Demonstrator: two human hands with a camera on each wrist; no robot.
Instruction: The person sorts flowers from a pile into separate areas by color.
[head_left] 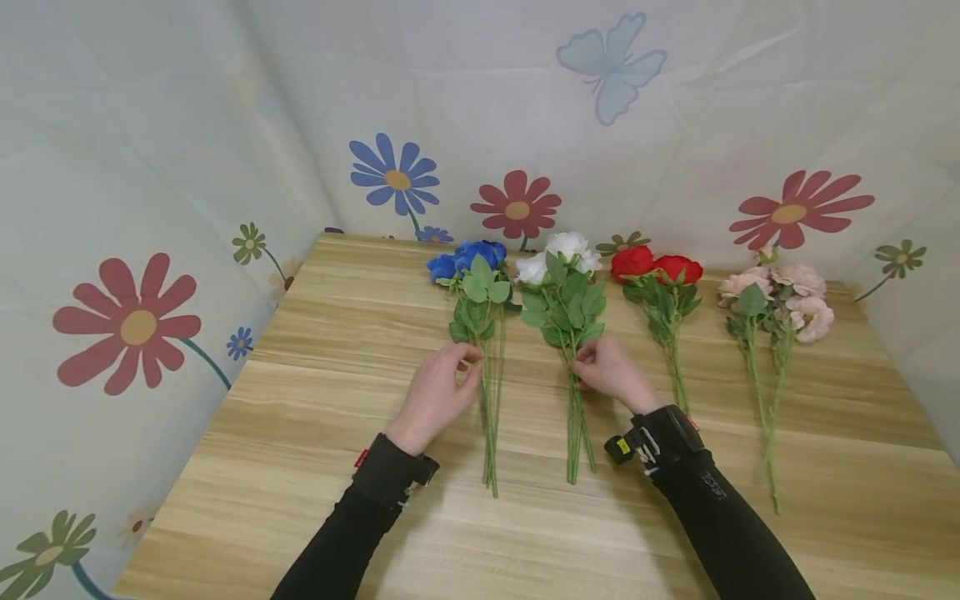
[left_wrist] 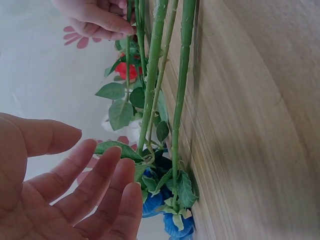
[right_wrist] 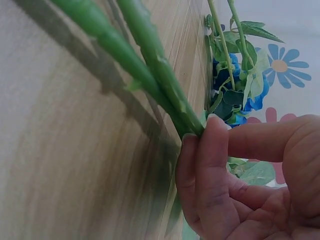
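Note:
My right hand [head_left: 613,372] pinches the green stems [right_wrist: 167,87] of the white flowers [head_left: 567,247] between thumb and fingers, just below their leaves. Those stems spread slightly toward the front of the table. Beside the blue flowers [head_left: 480,254] is my left hand [head_left: 441,390], at the left of their long stems [head_left: 489,417]. In the left wrist view its fingers [left_wrist: 92,187] are spread and loosely bent, with nothing held between them. The fingertips are right at a green leaf [left_wrist: 120,149] of the blue bunch.
Red flowers [head_left: 678,268] lie right of the white ones, and pale pink flowers [head_left: 801,282] lie farther right on the wooden table [head_left: 315,400]. A printed cloth backdrop [head_left: 480,100] hangs behind the table and along its left side.

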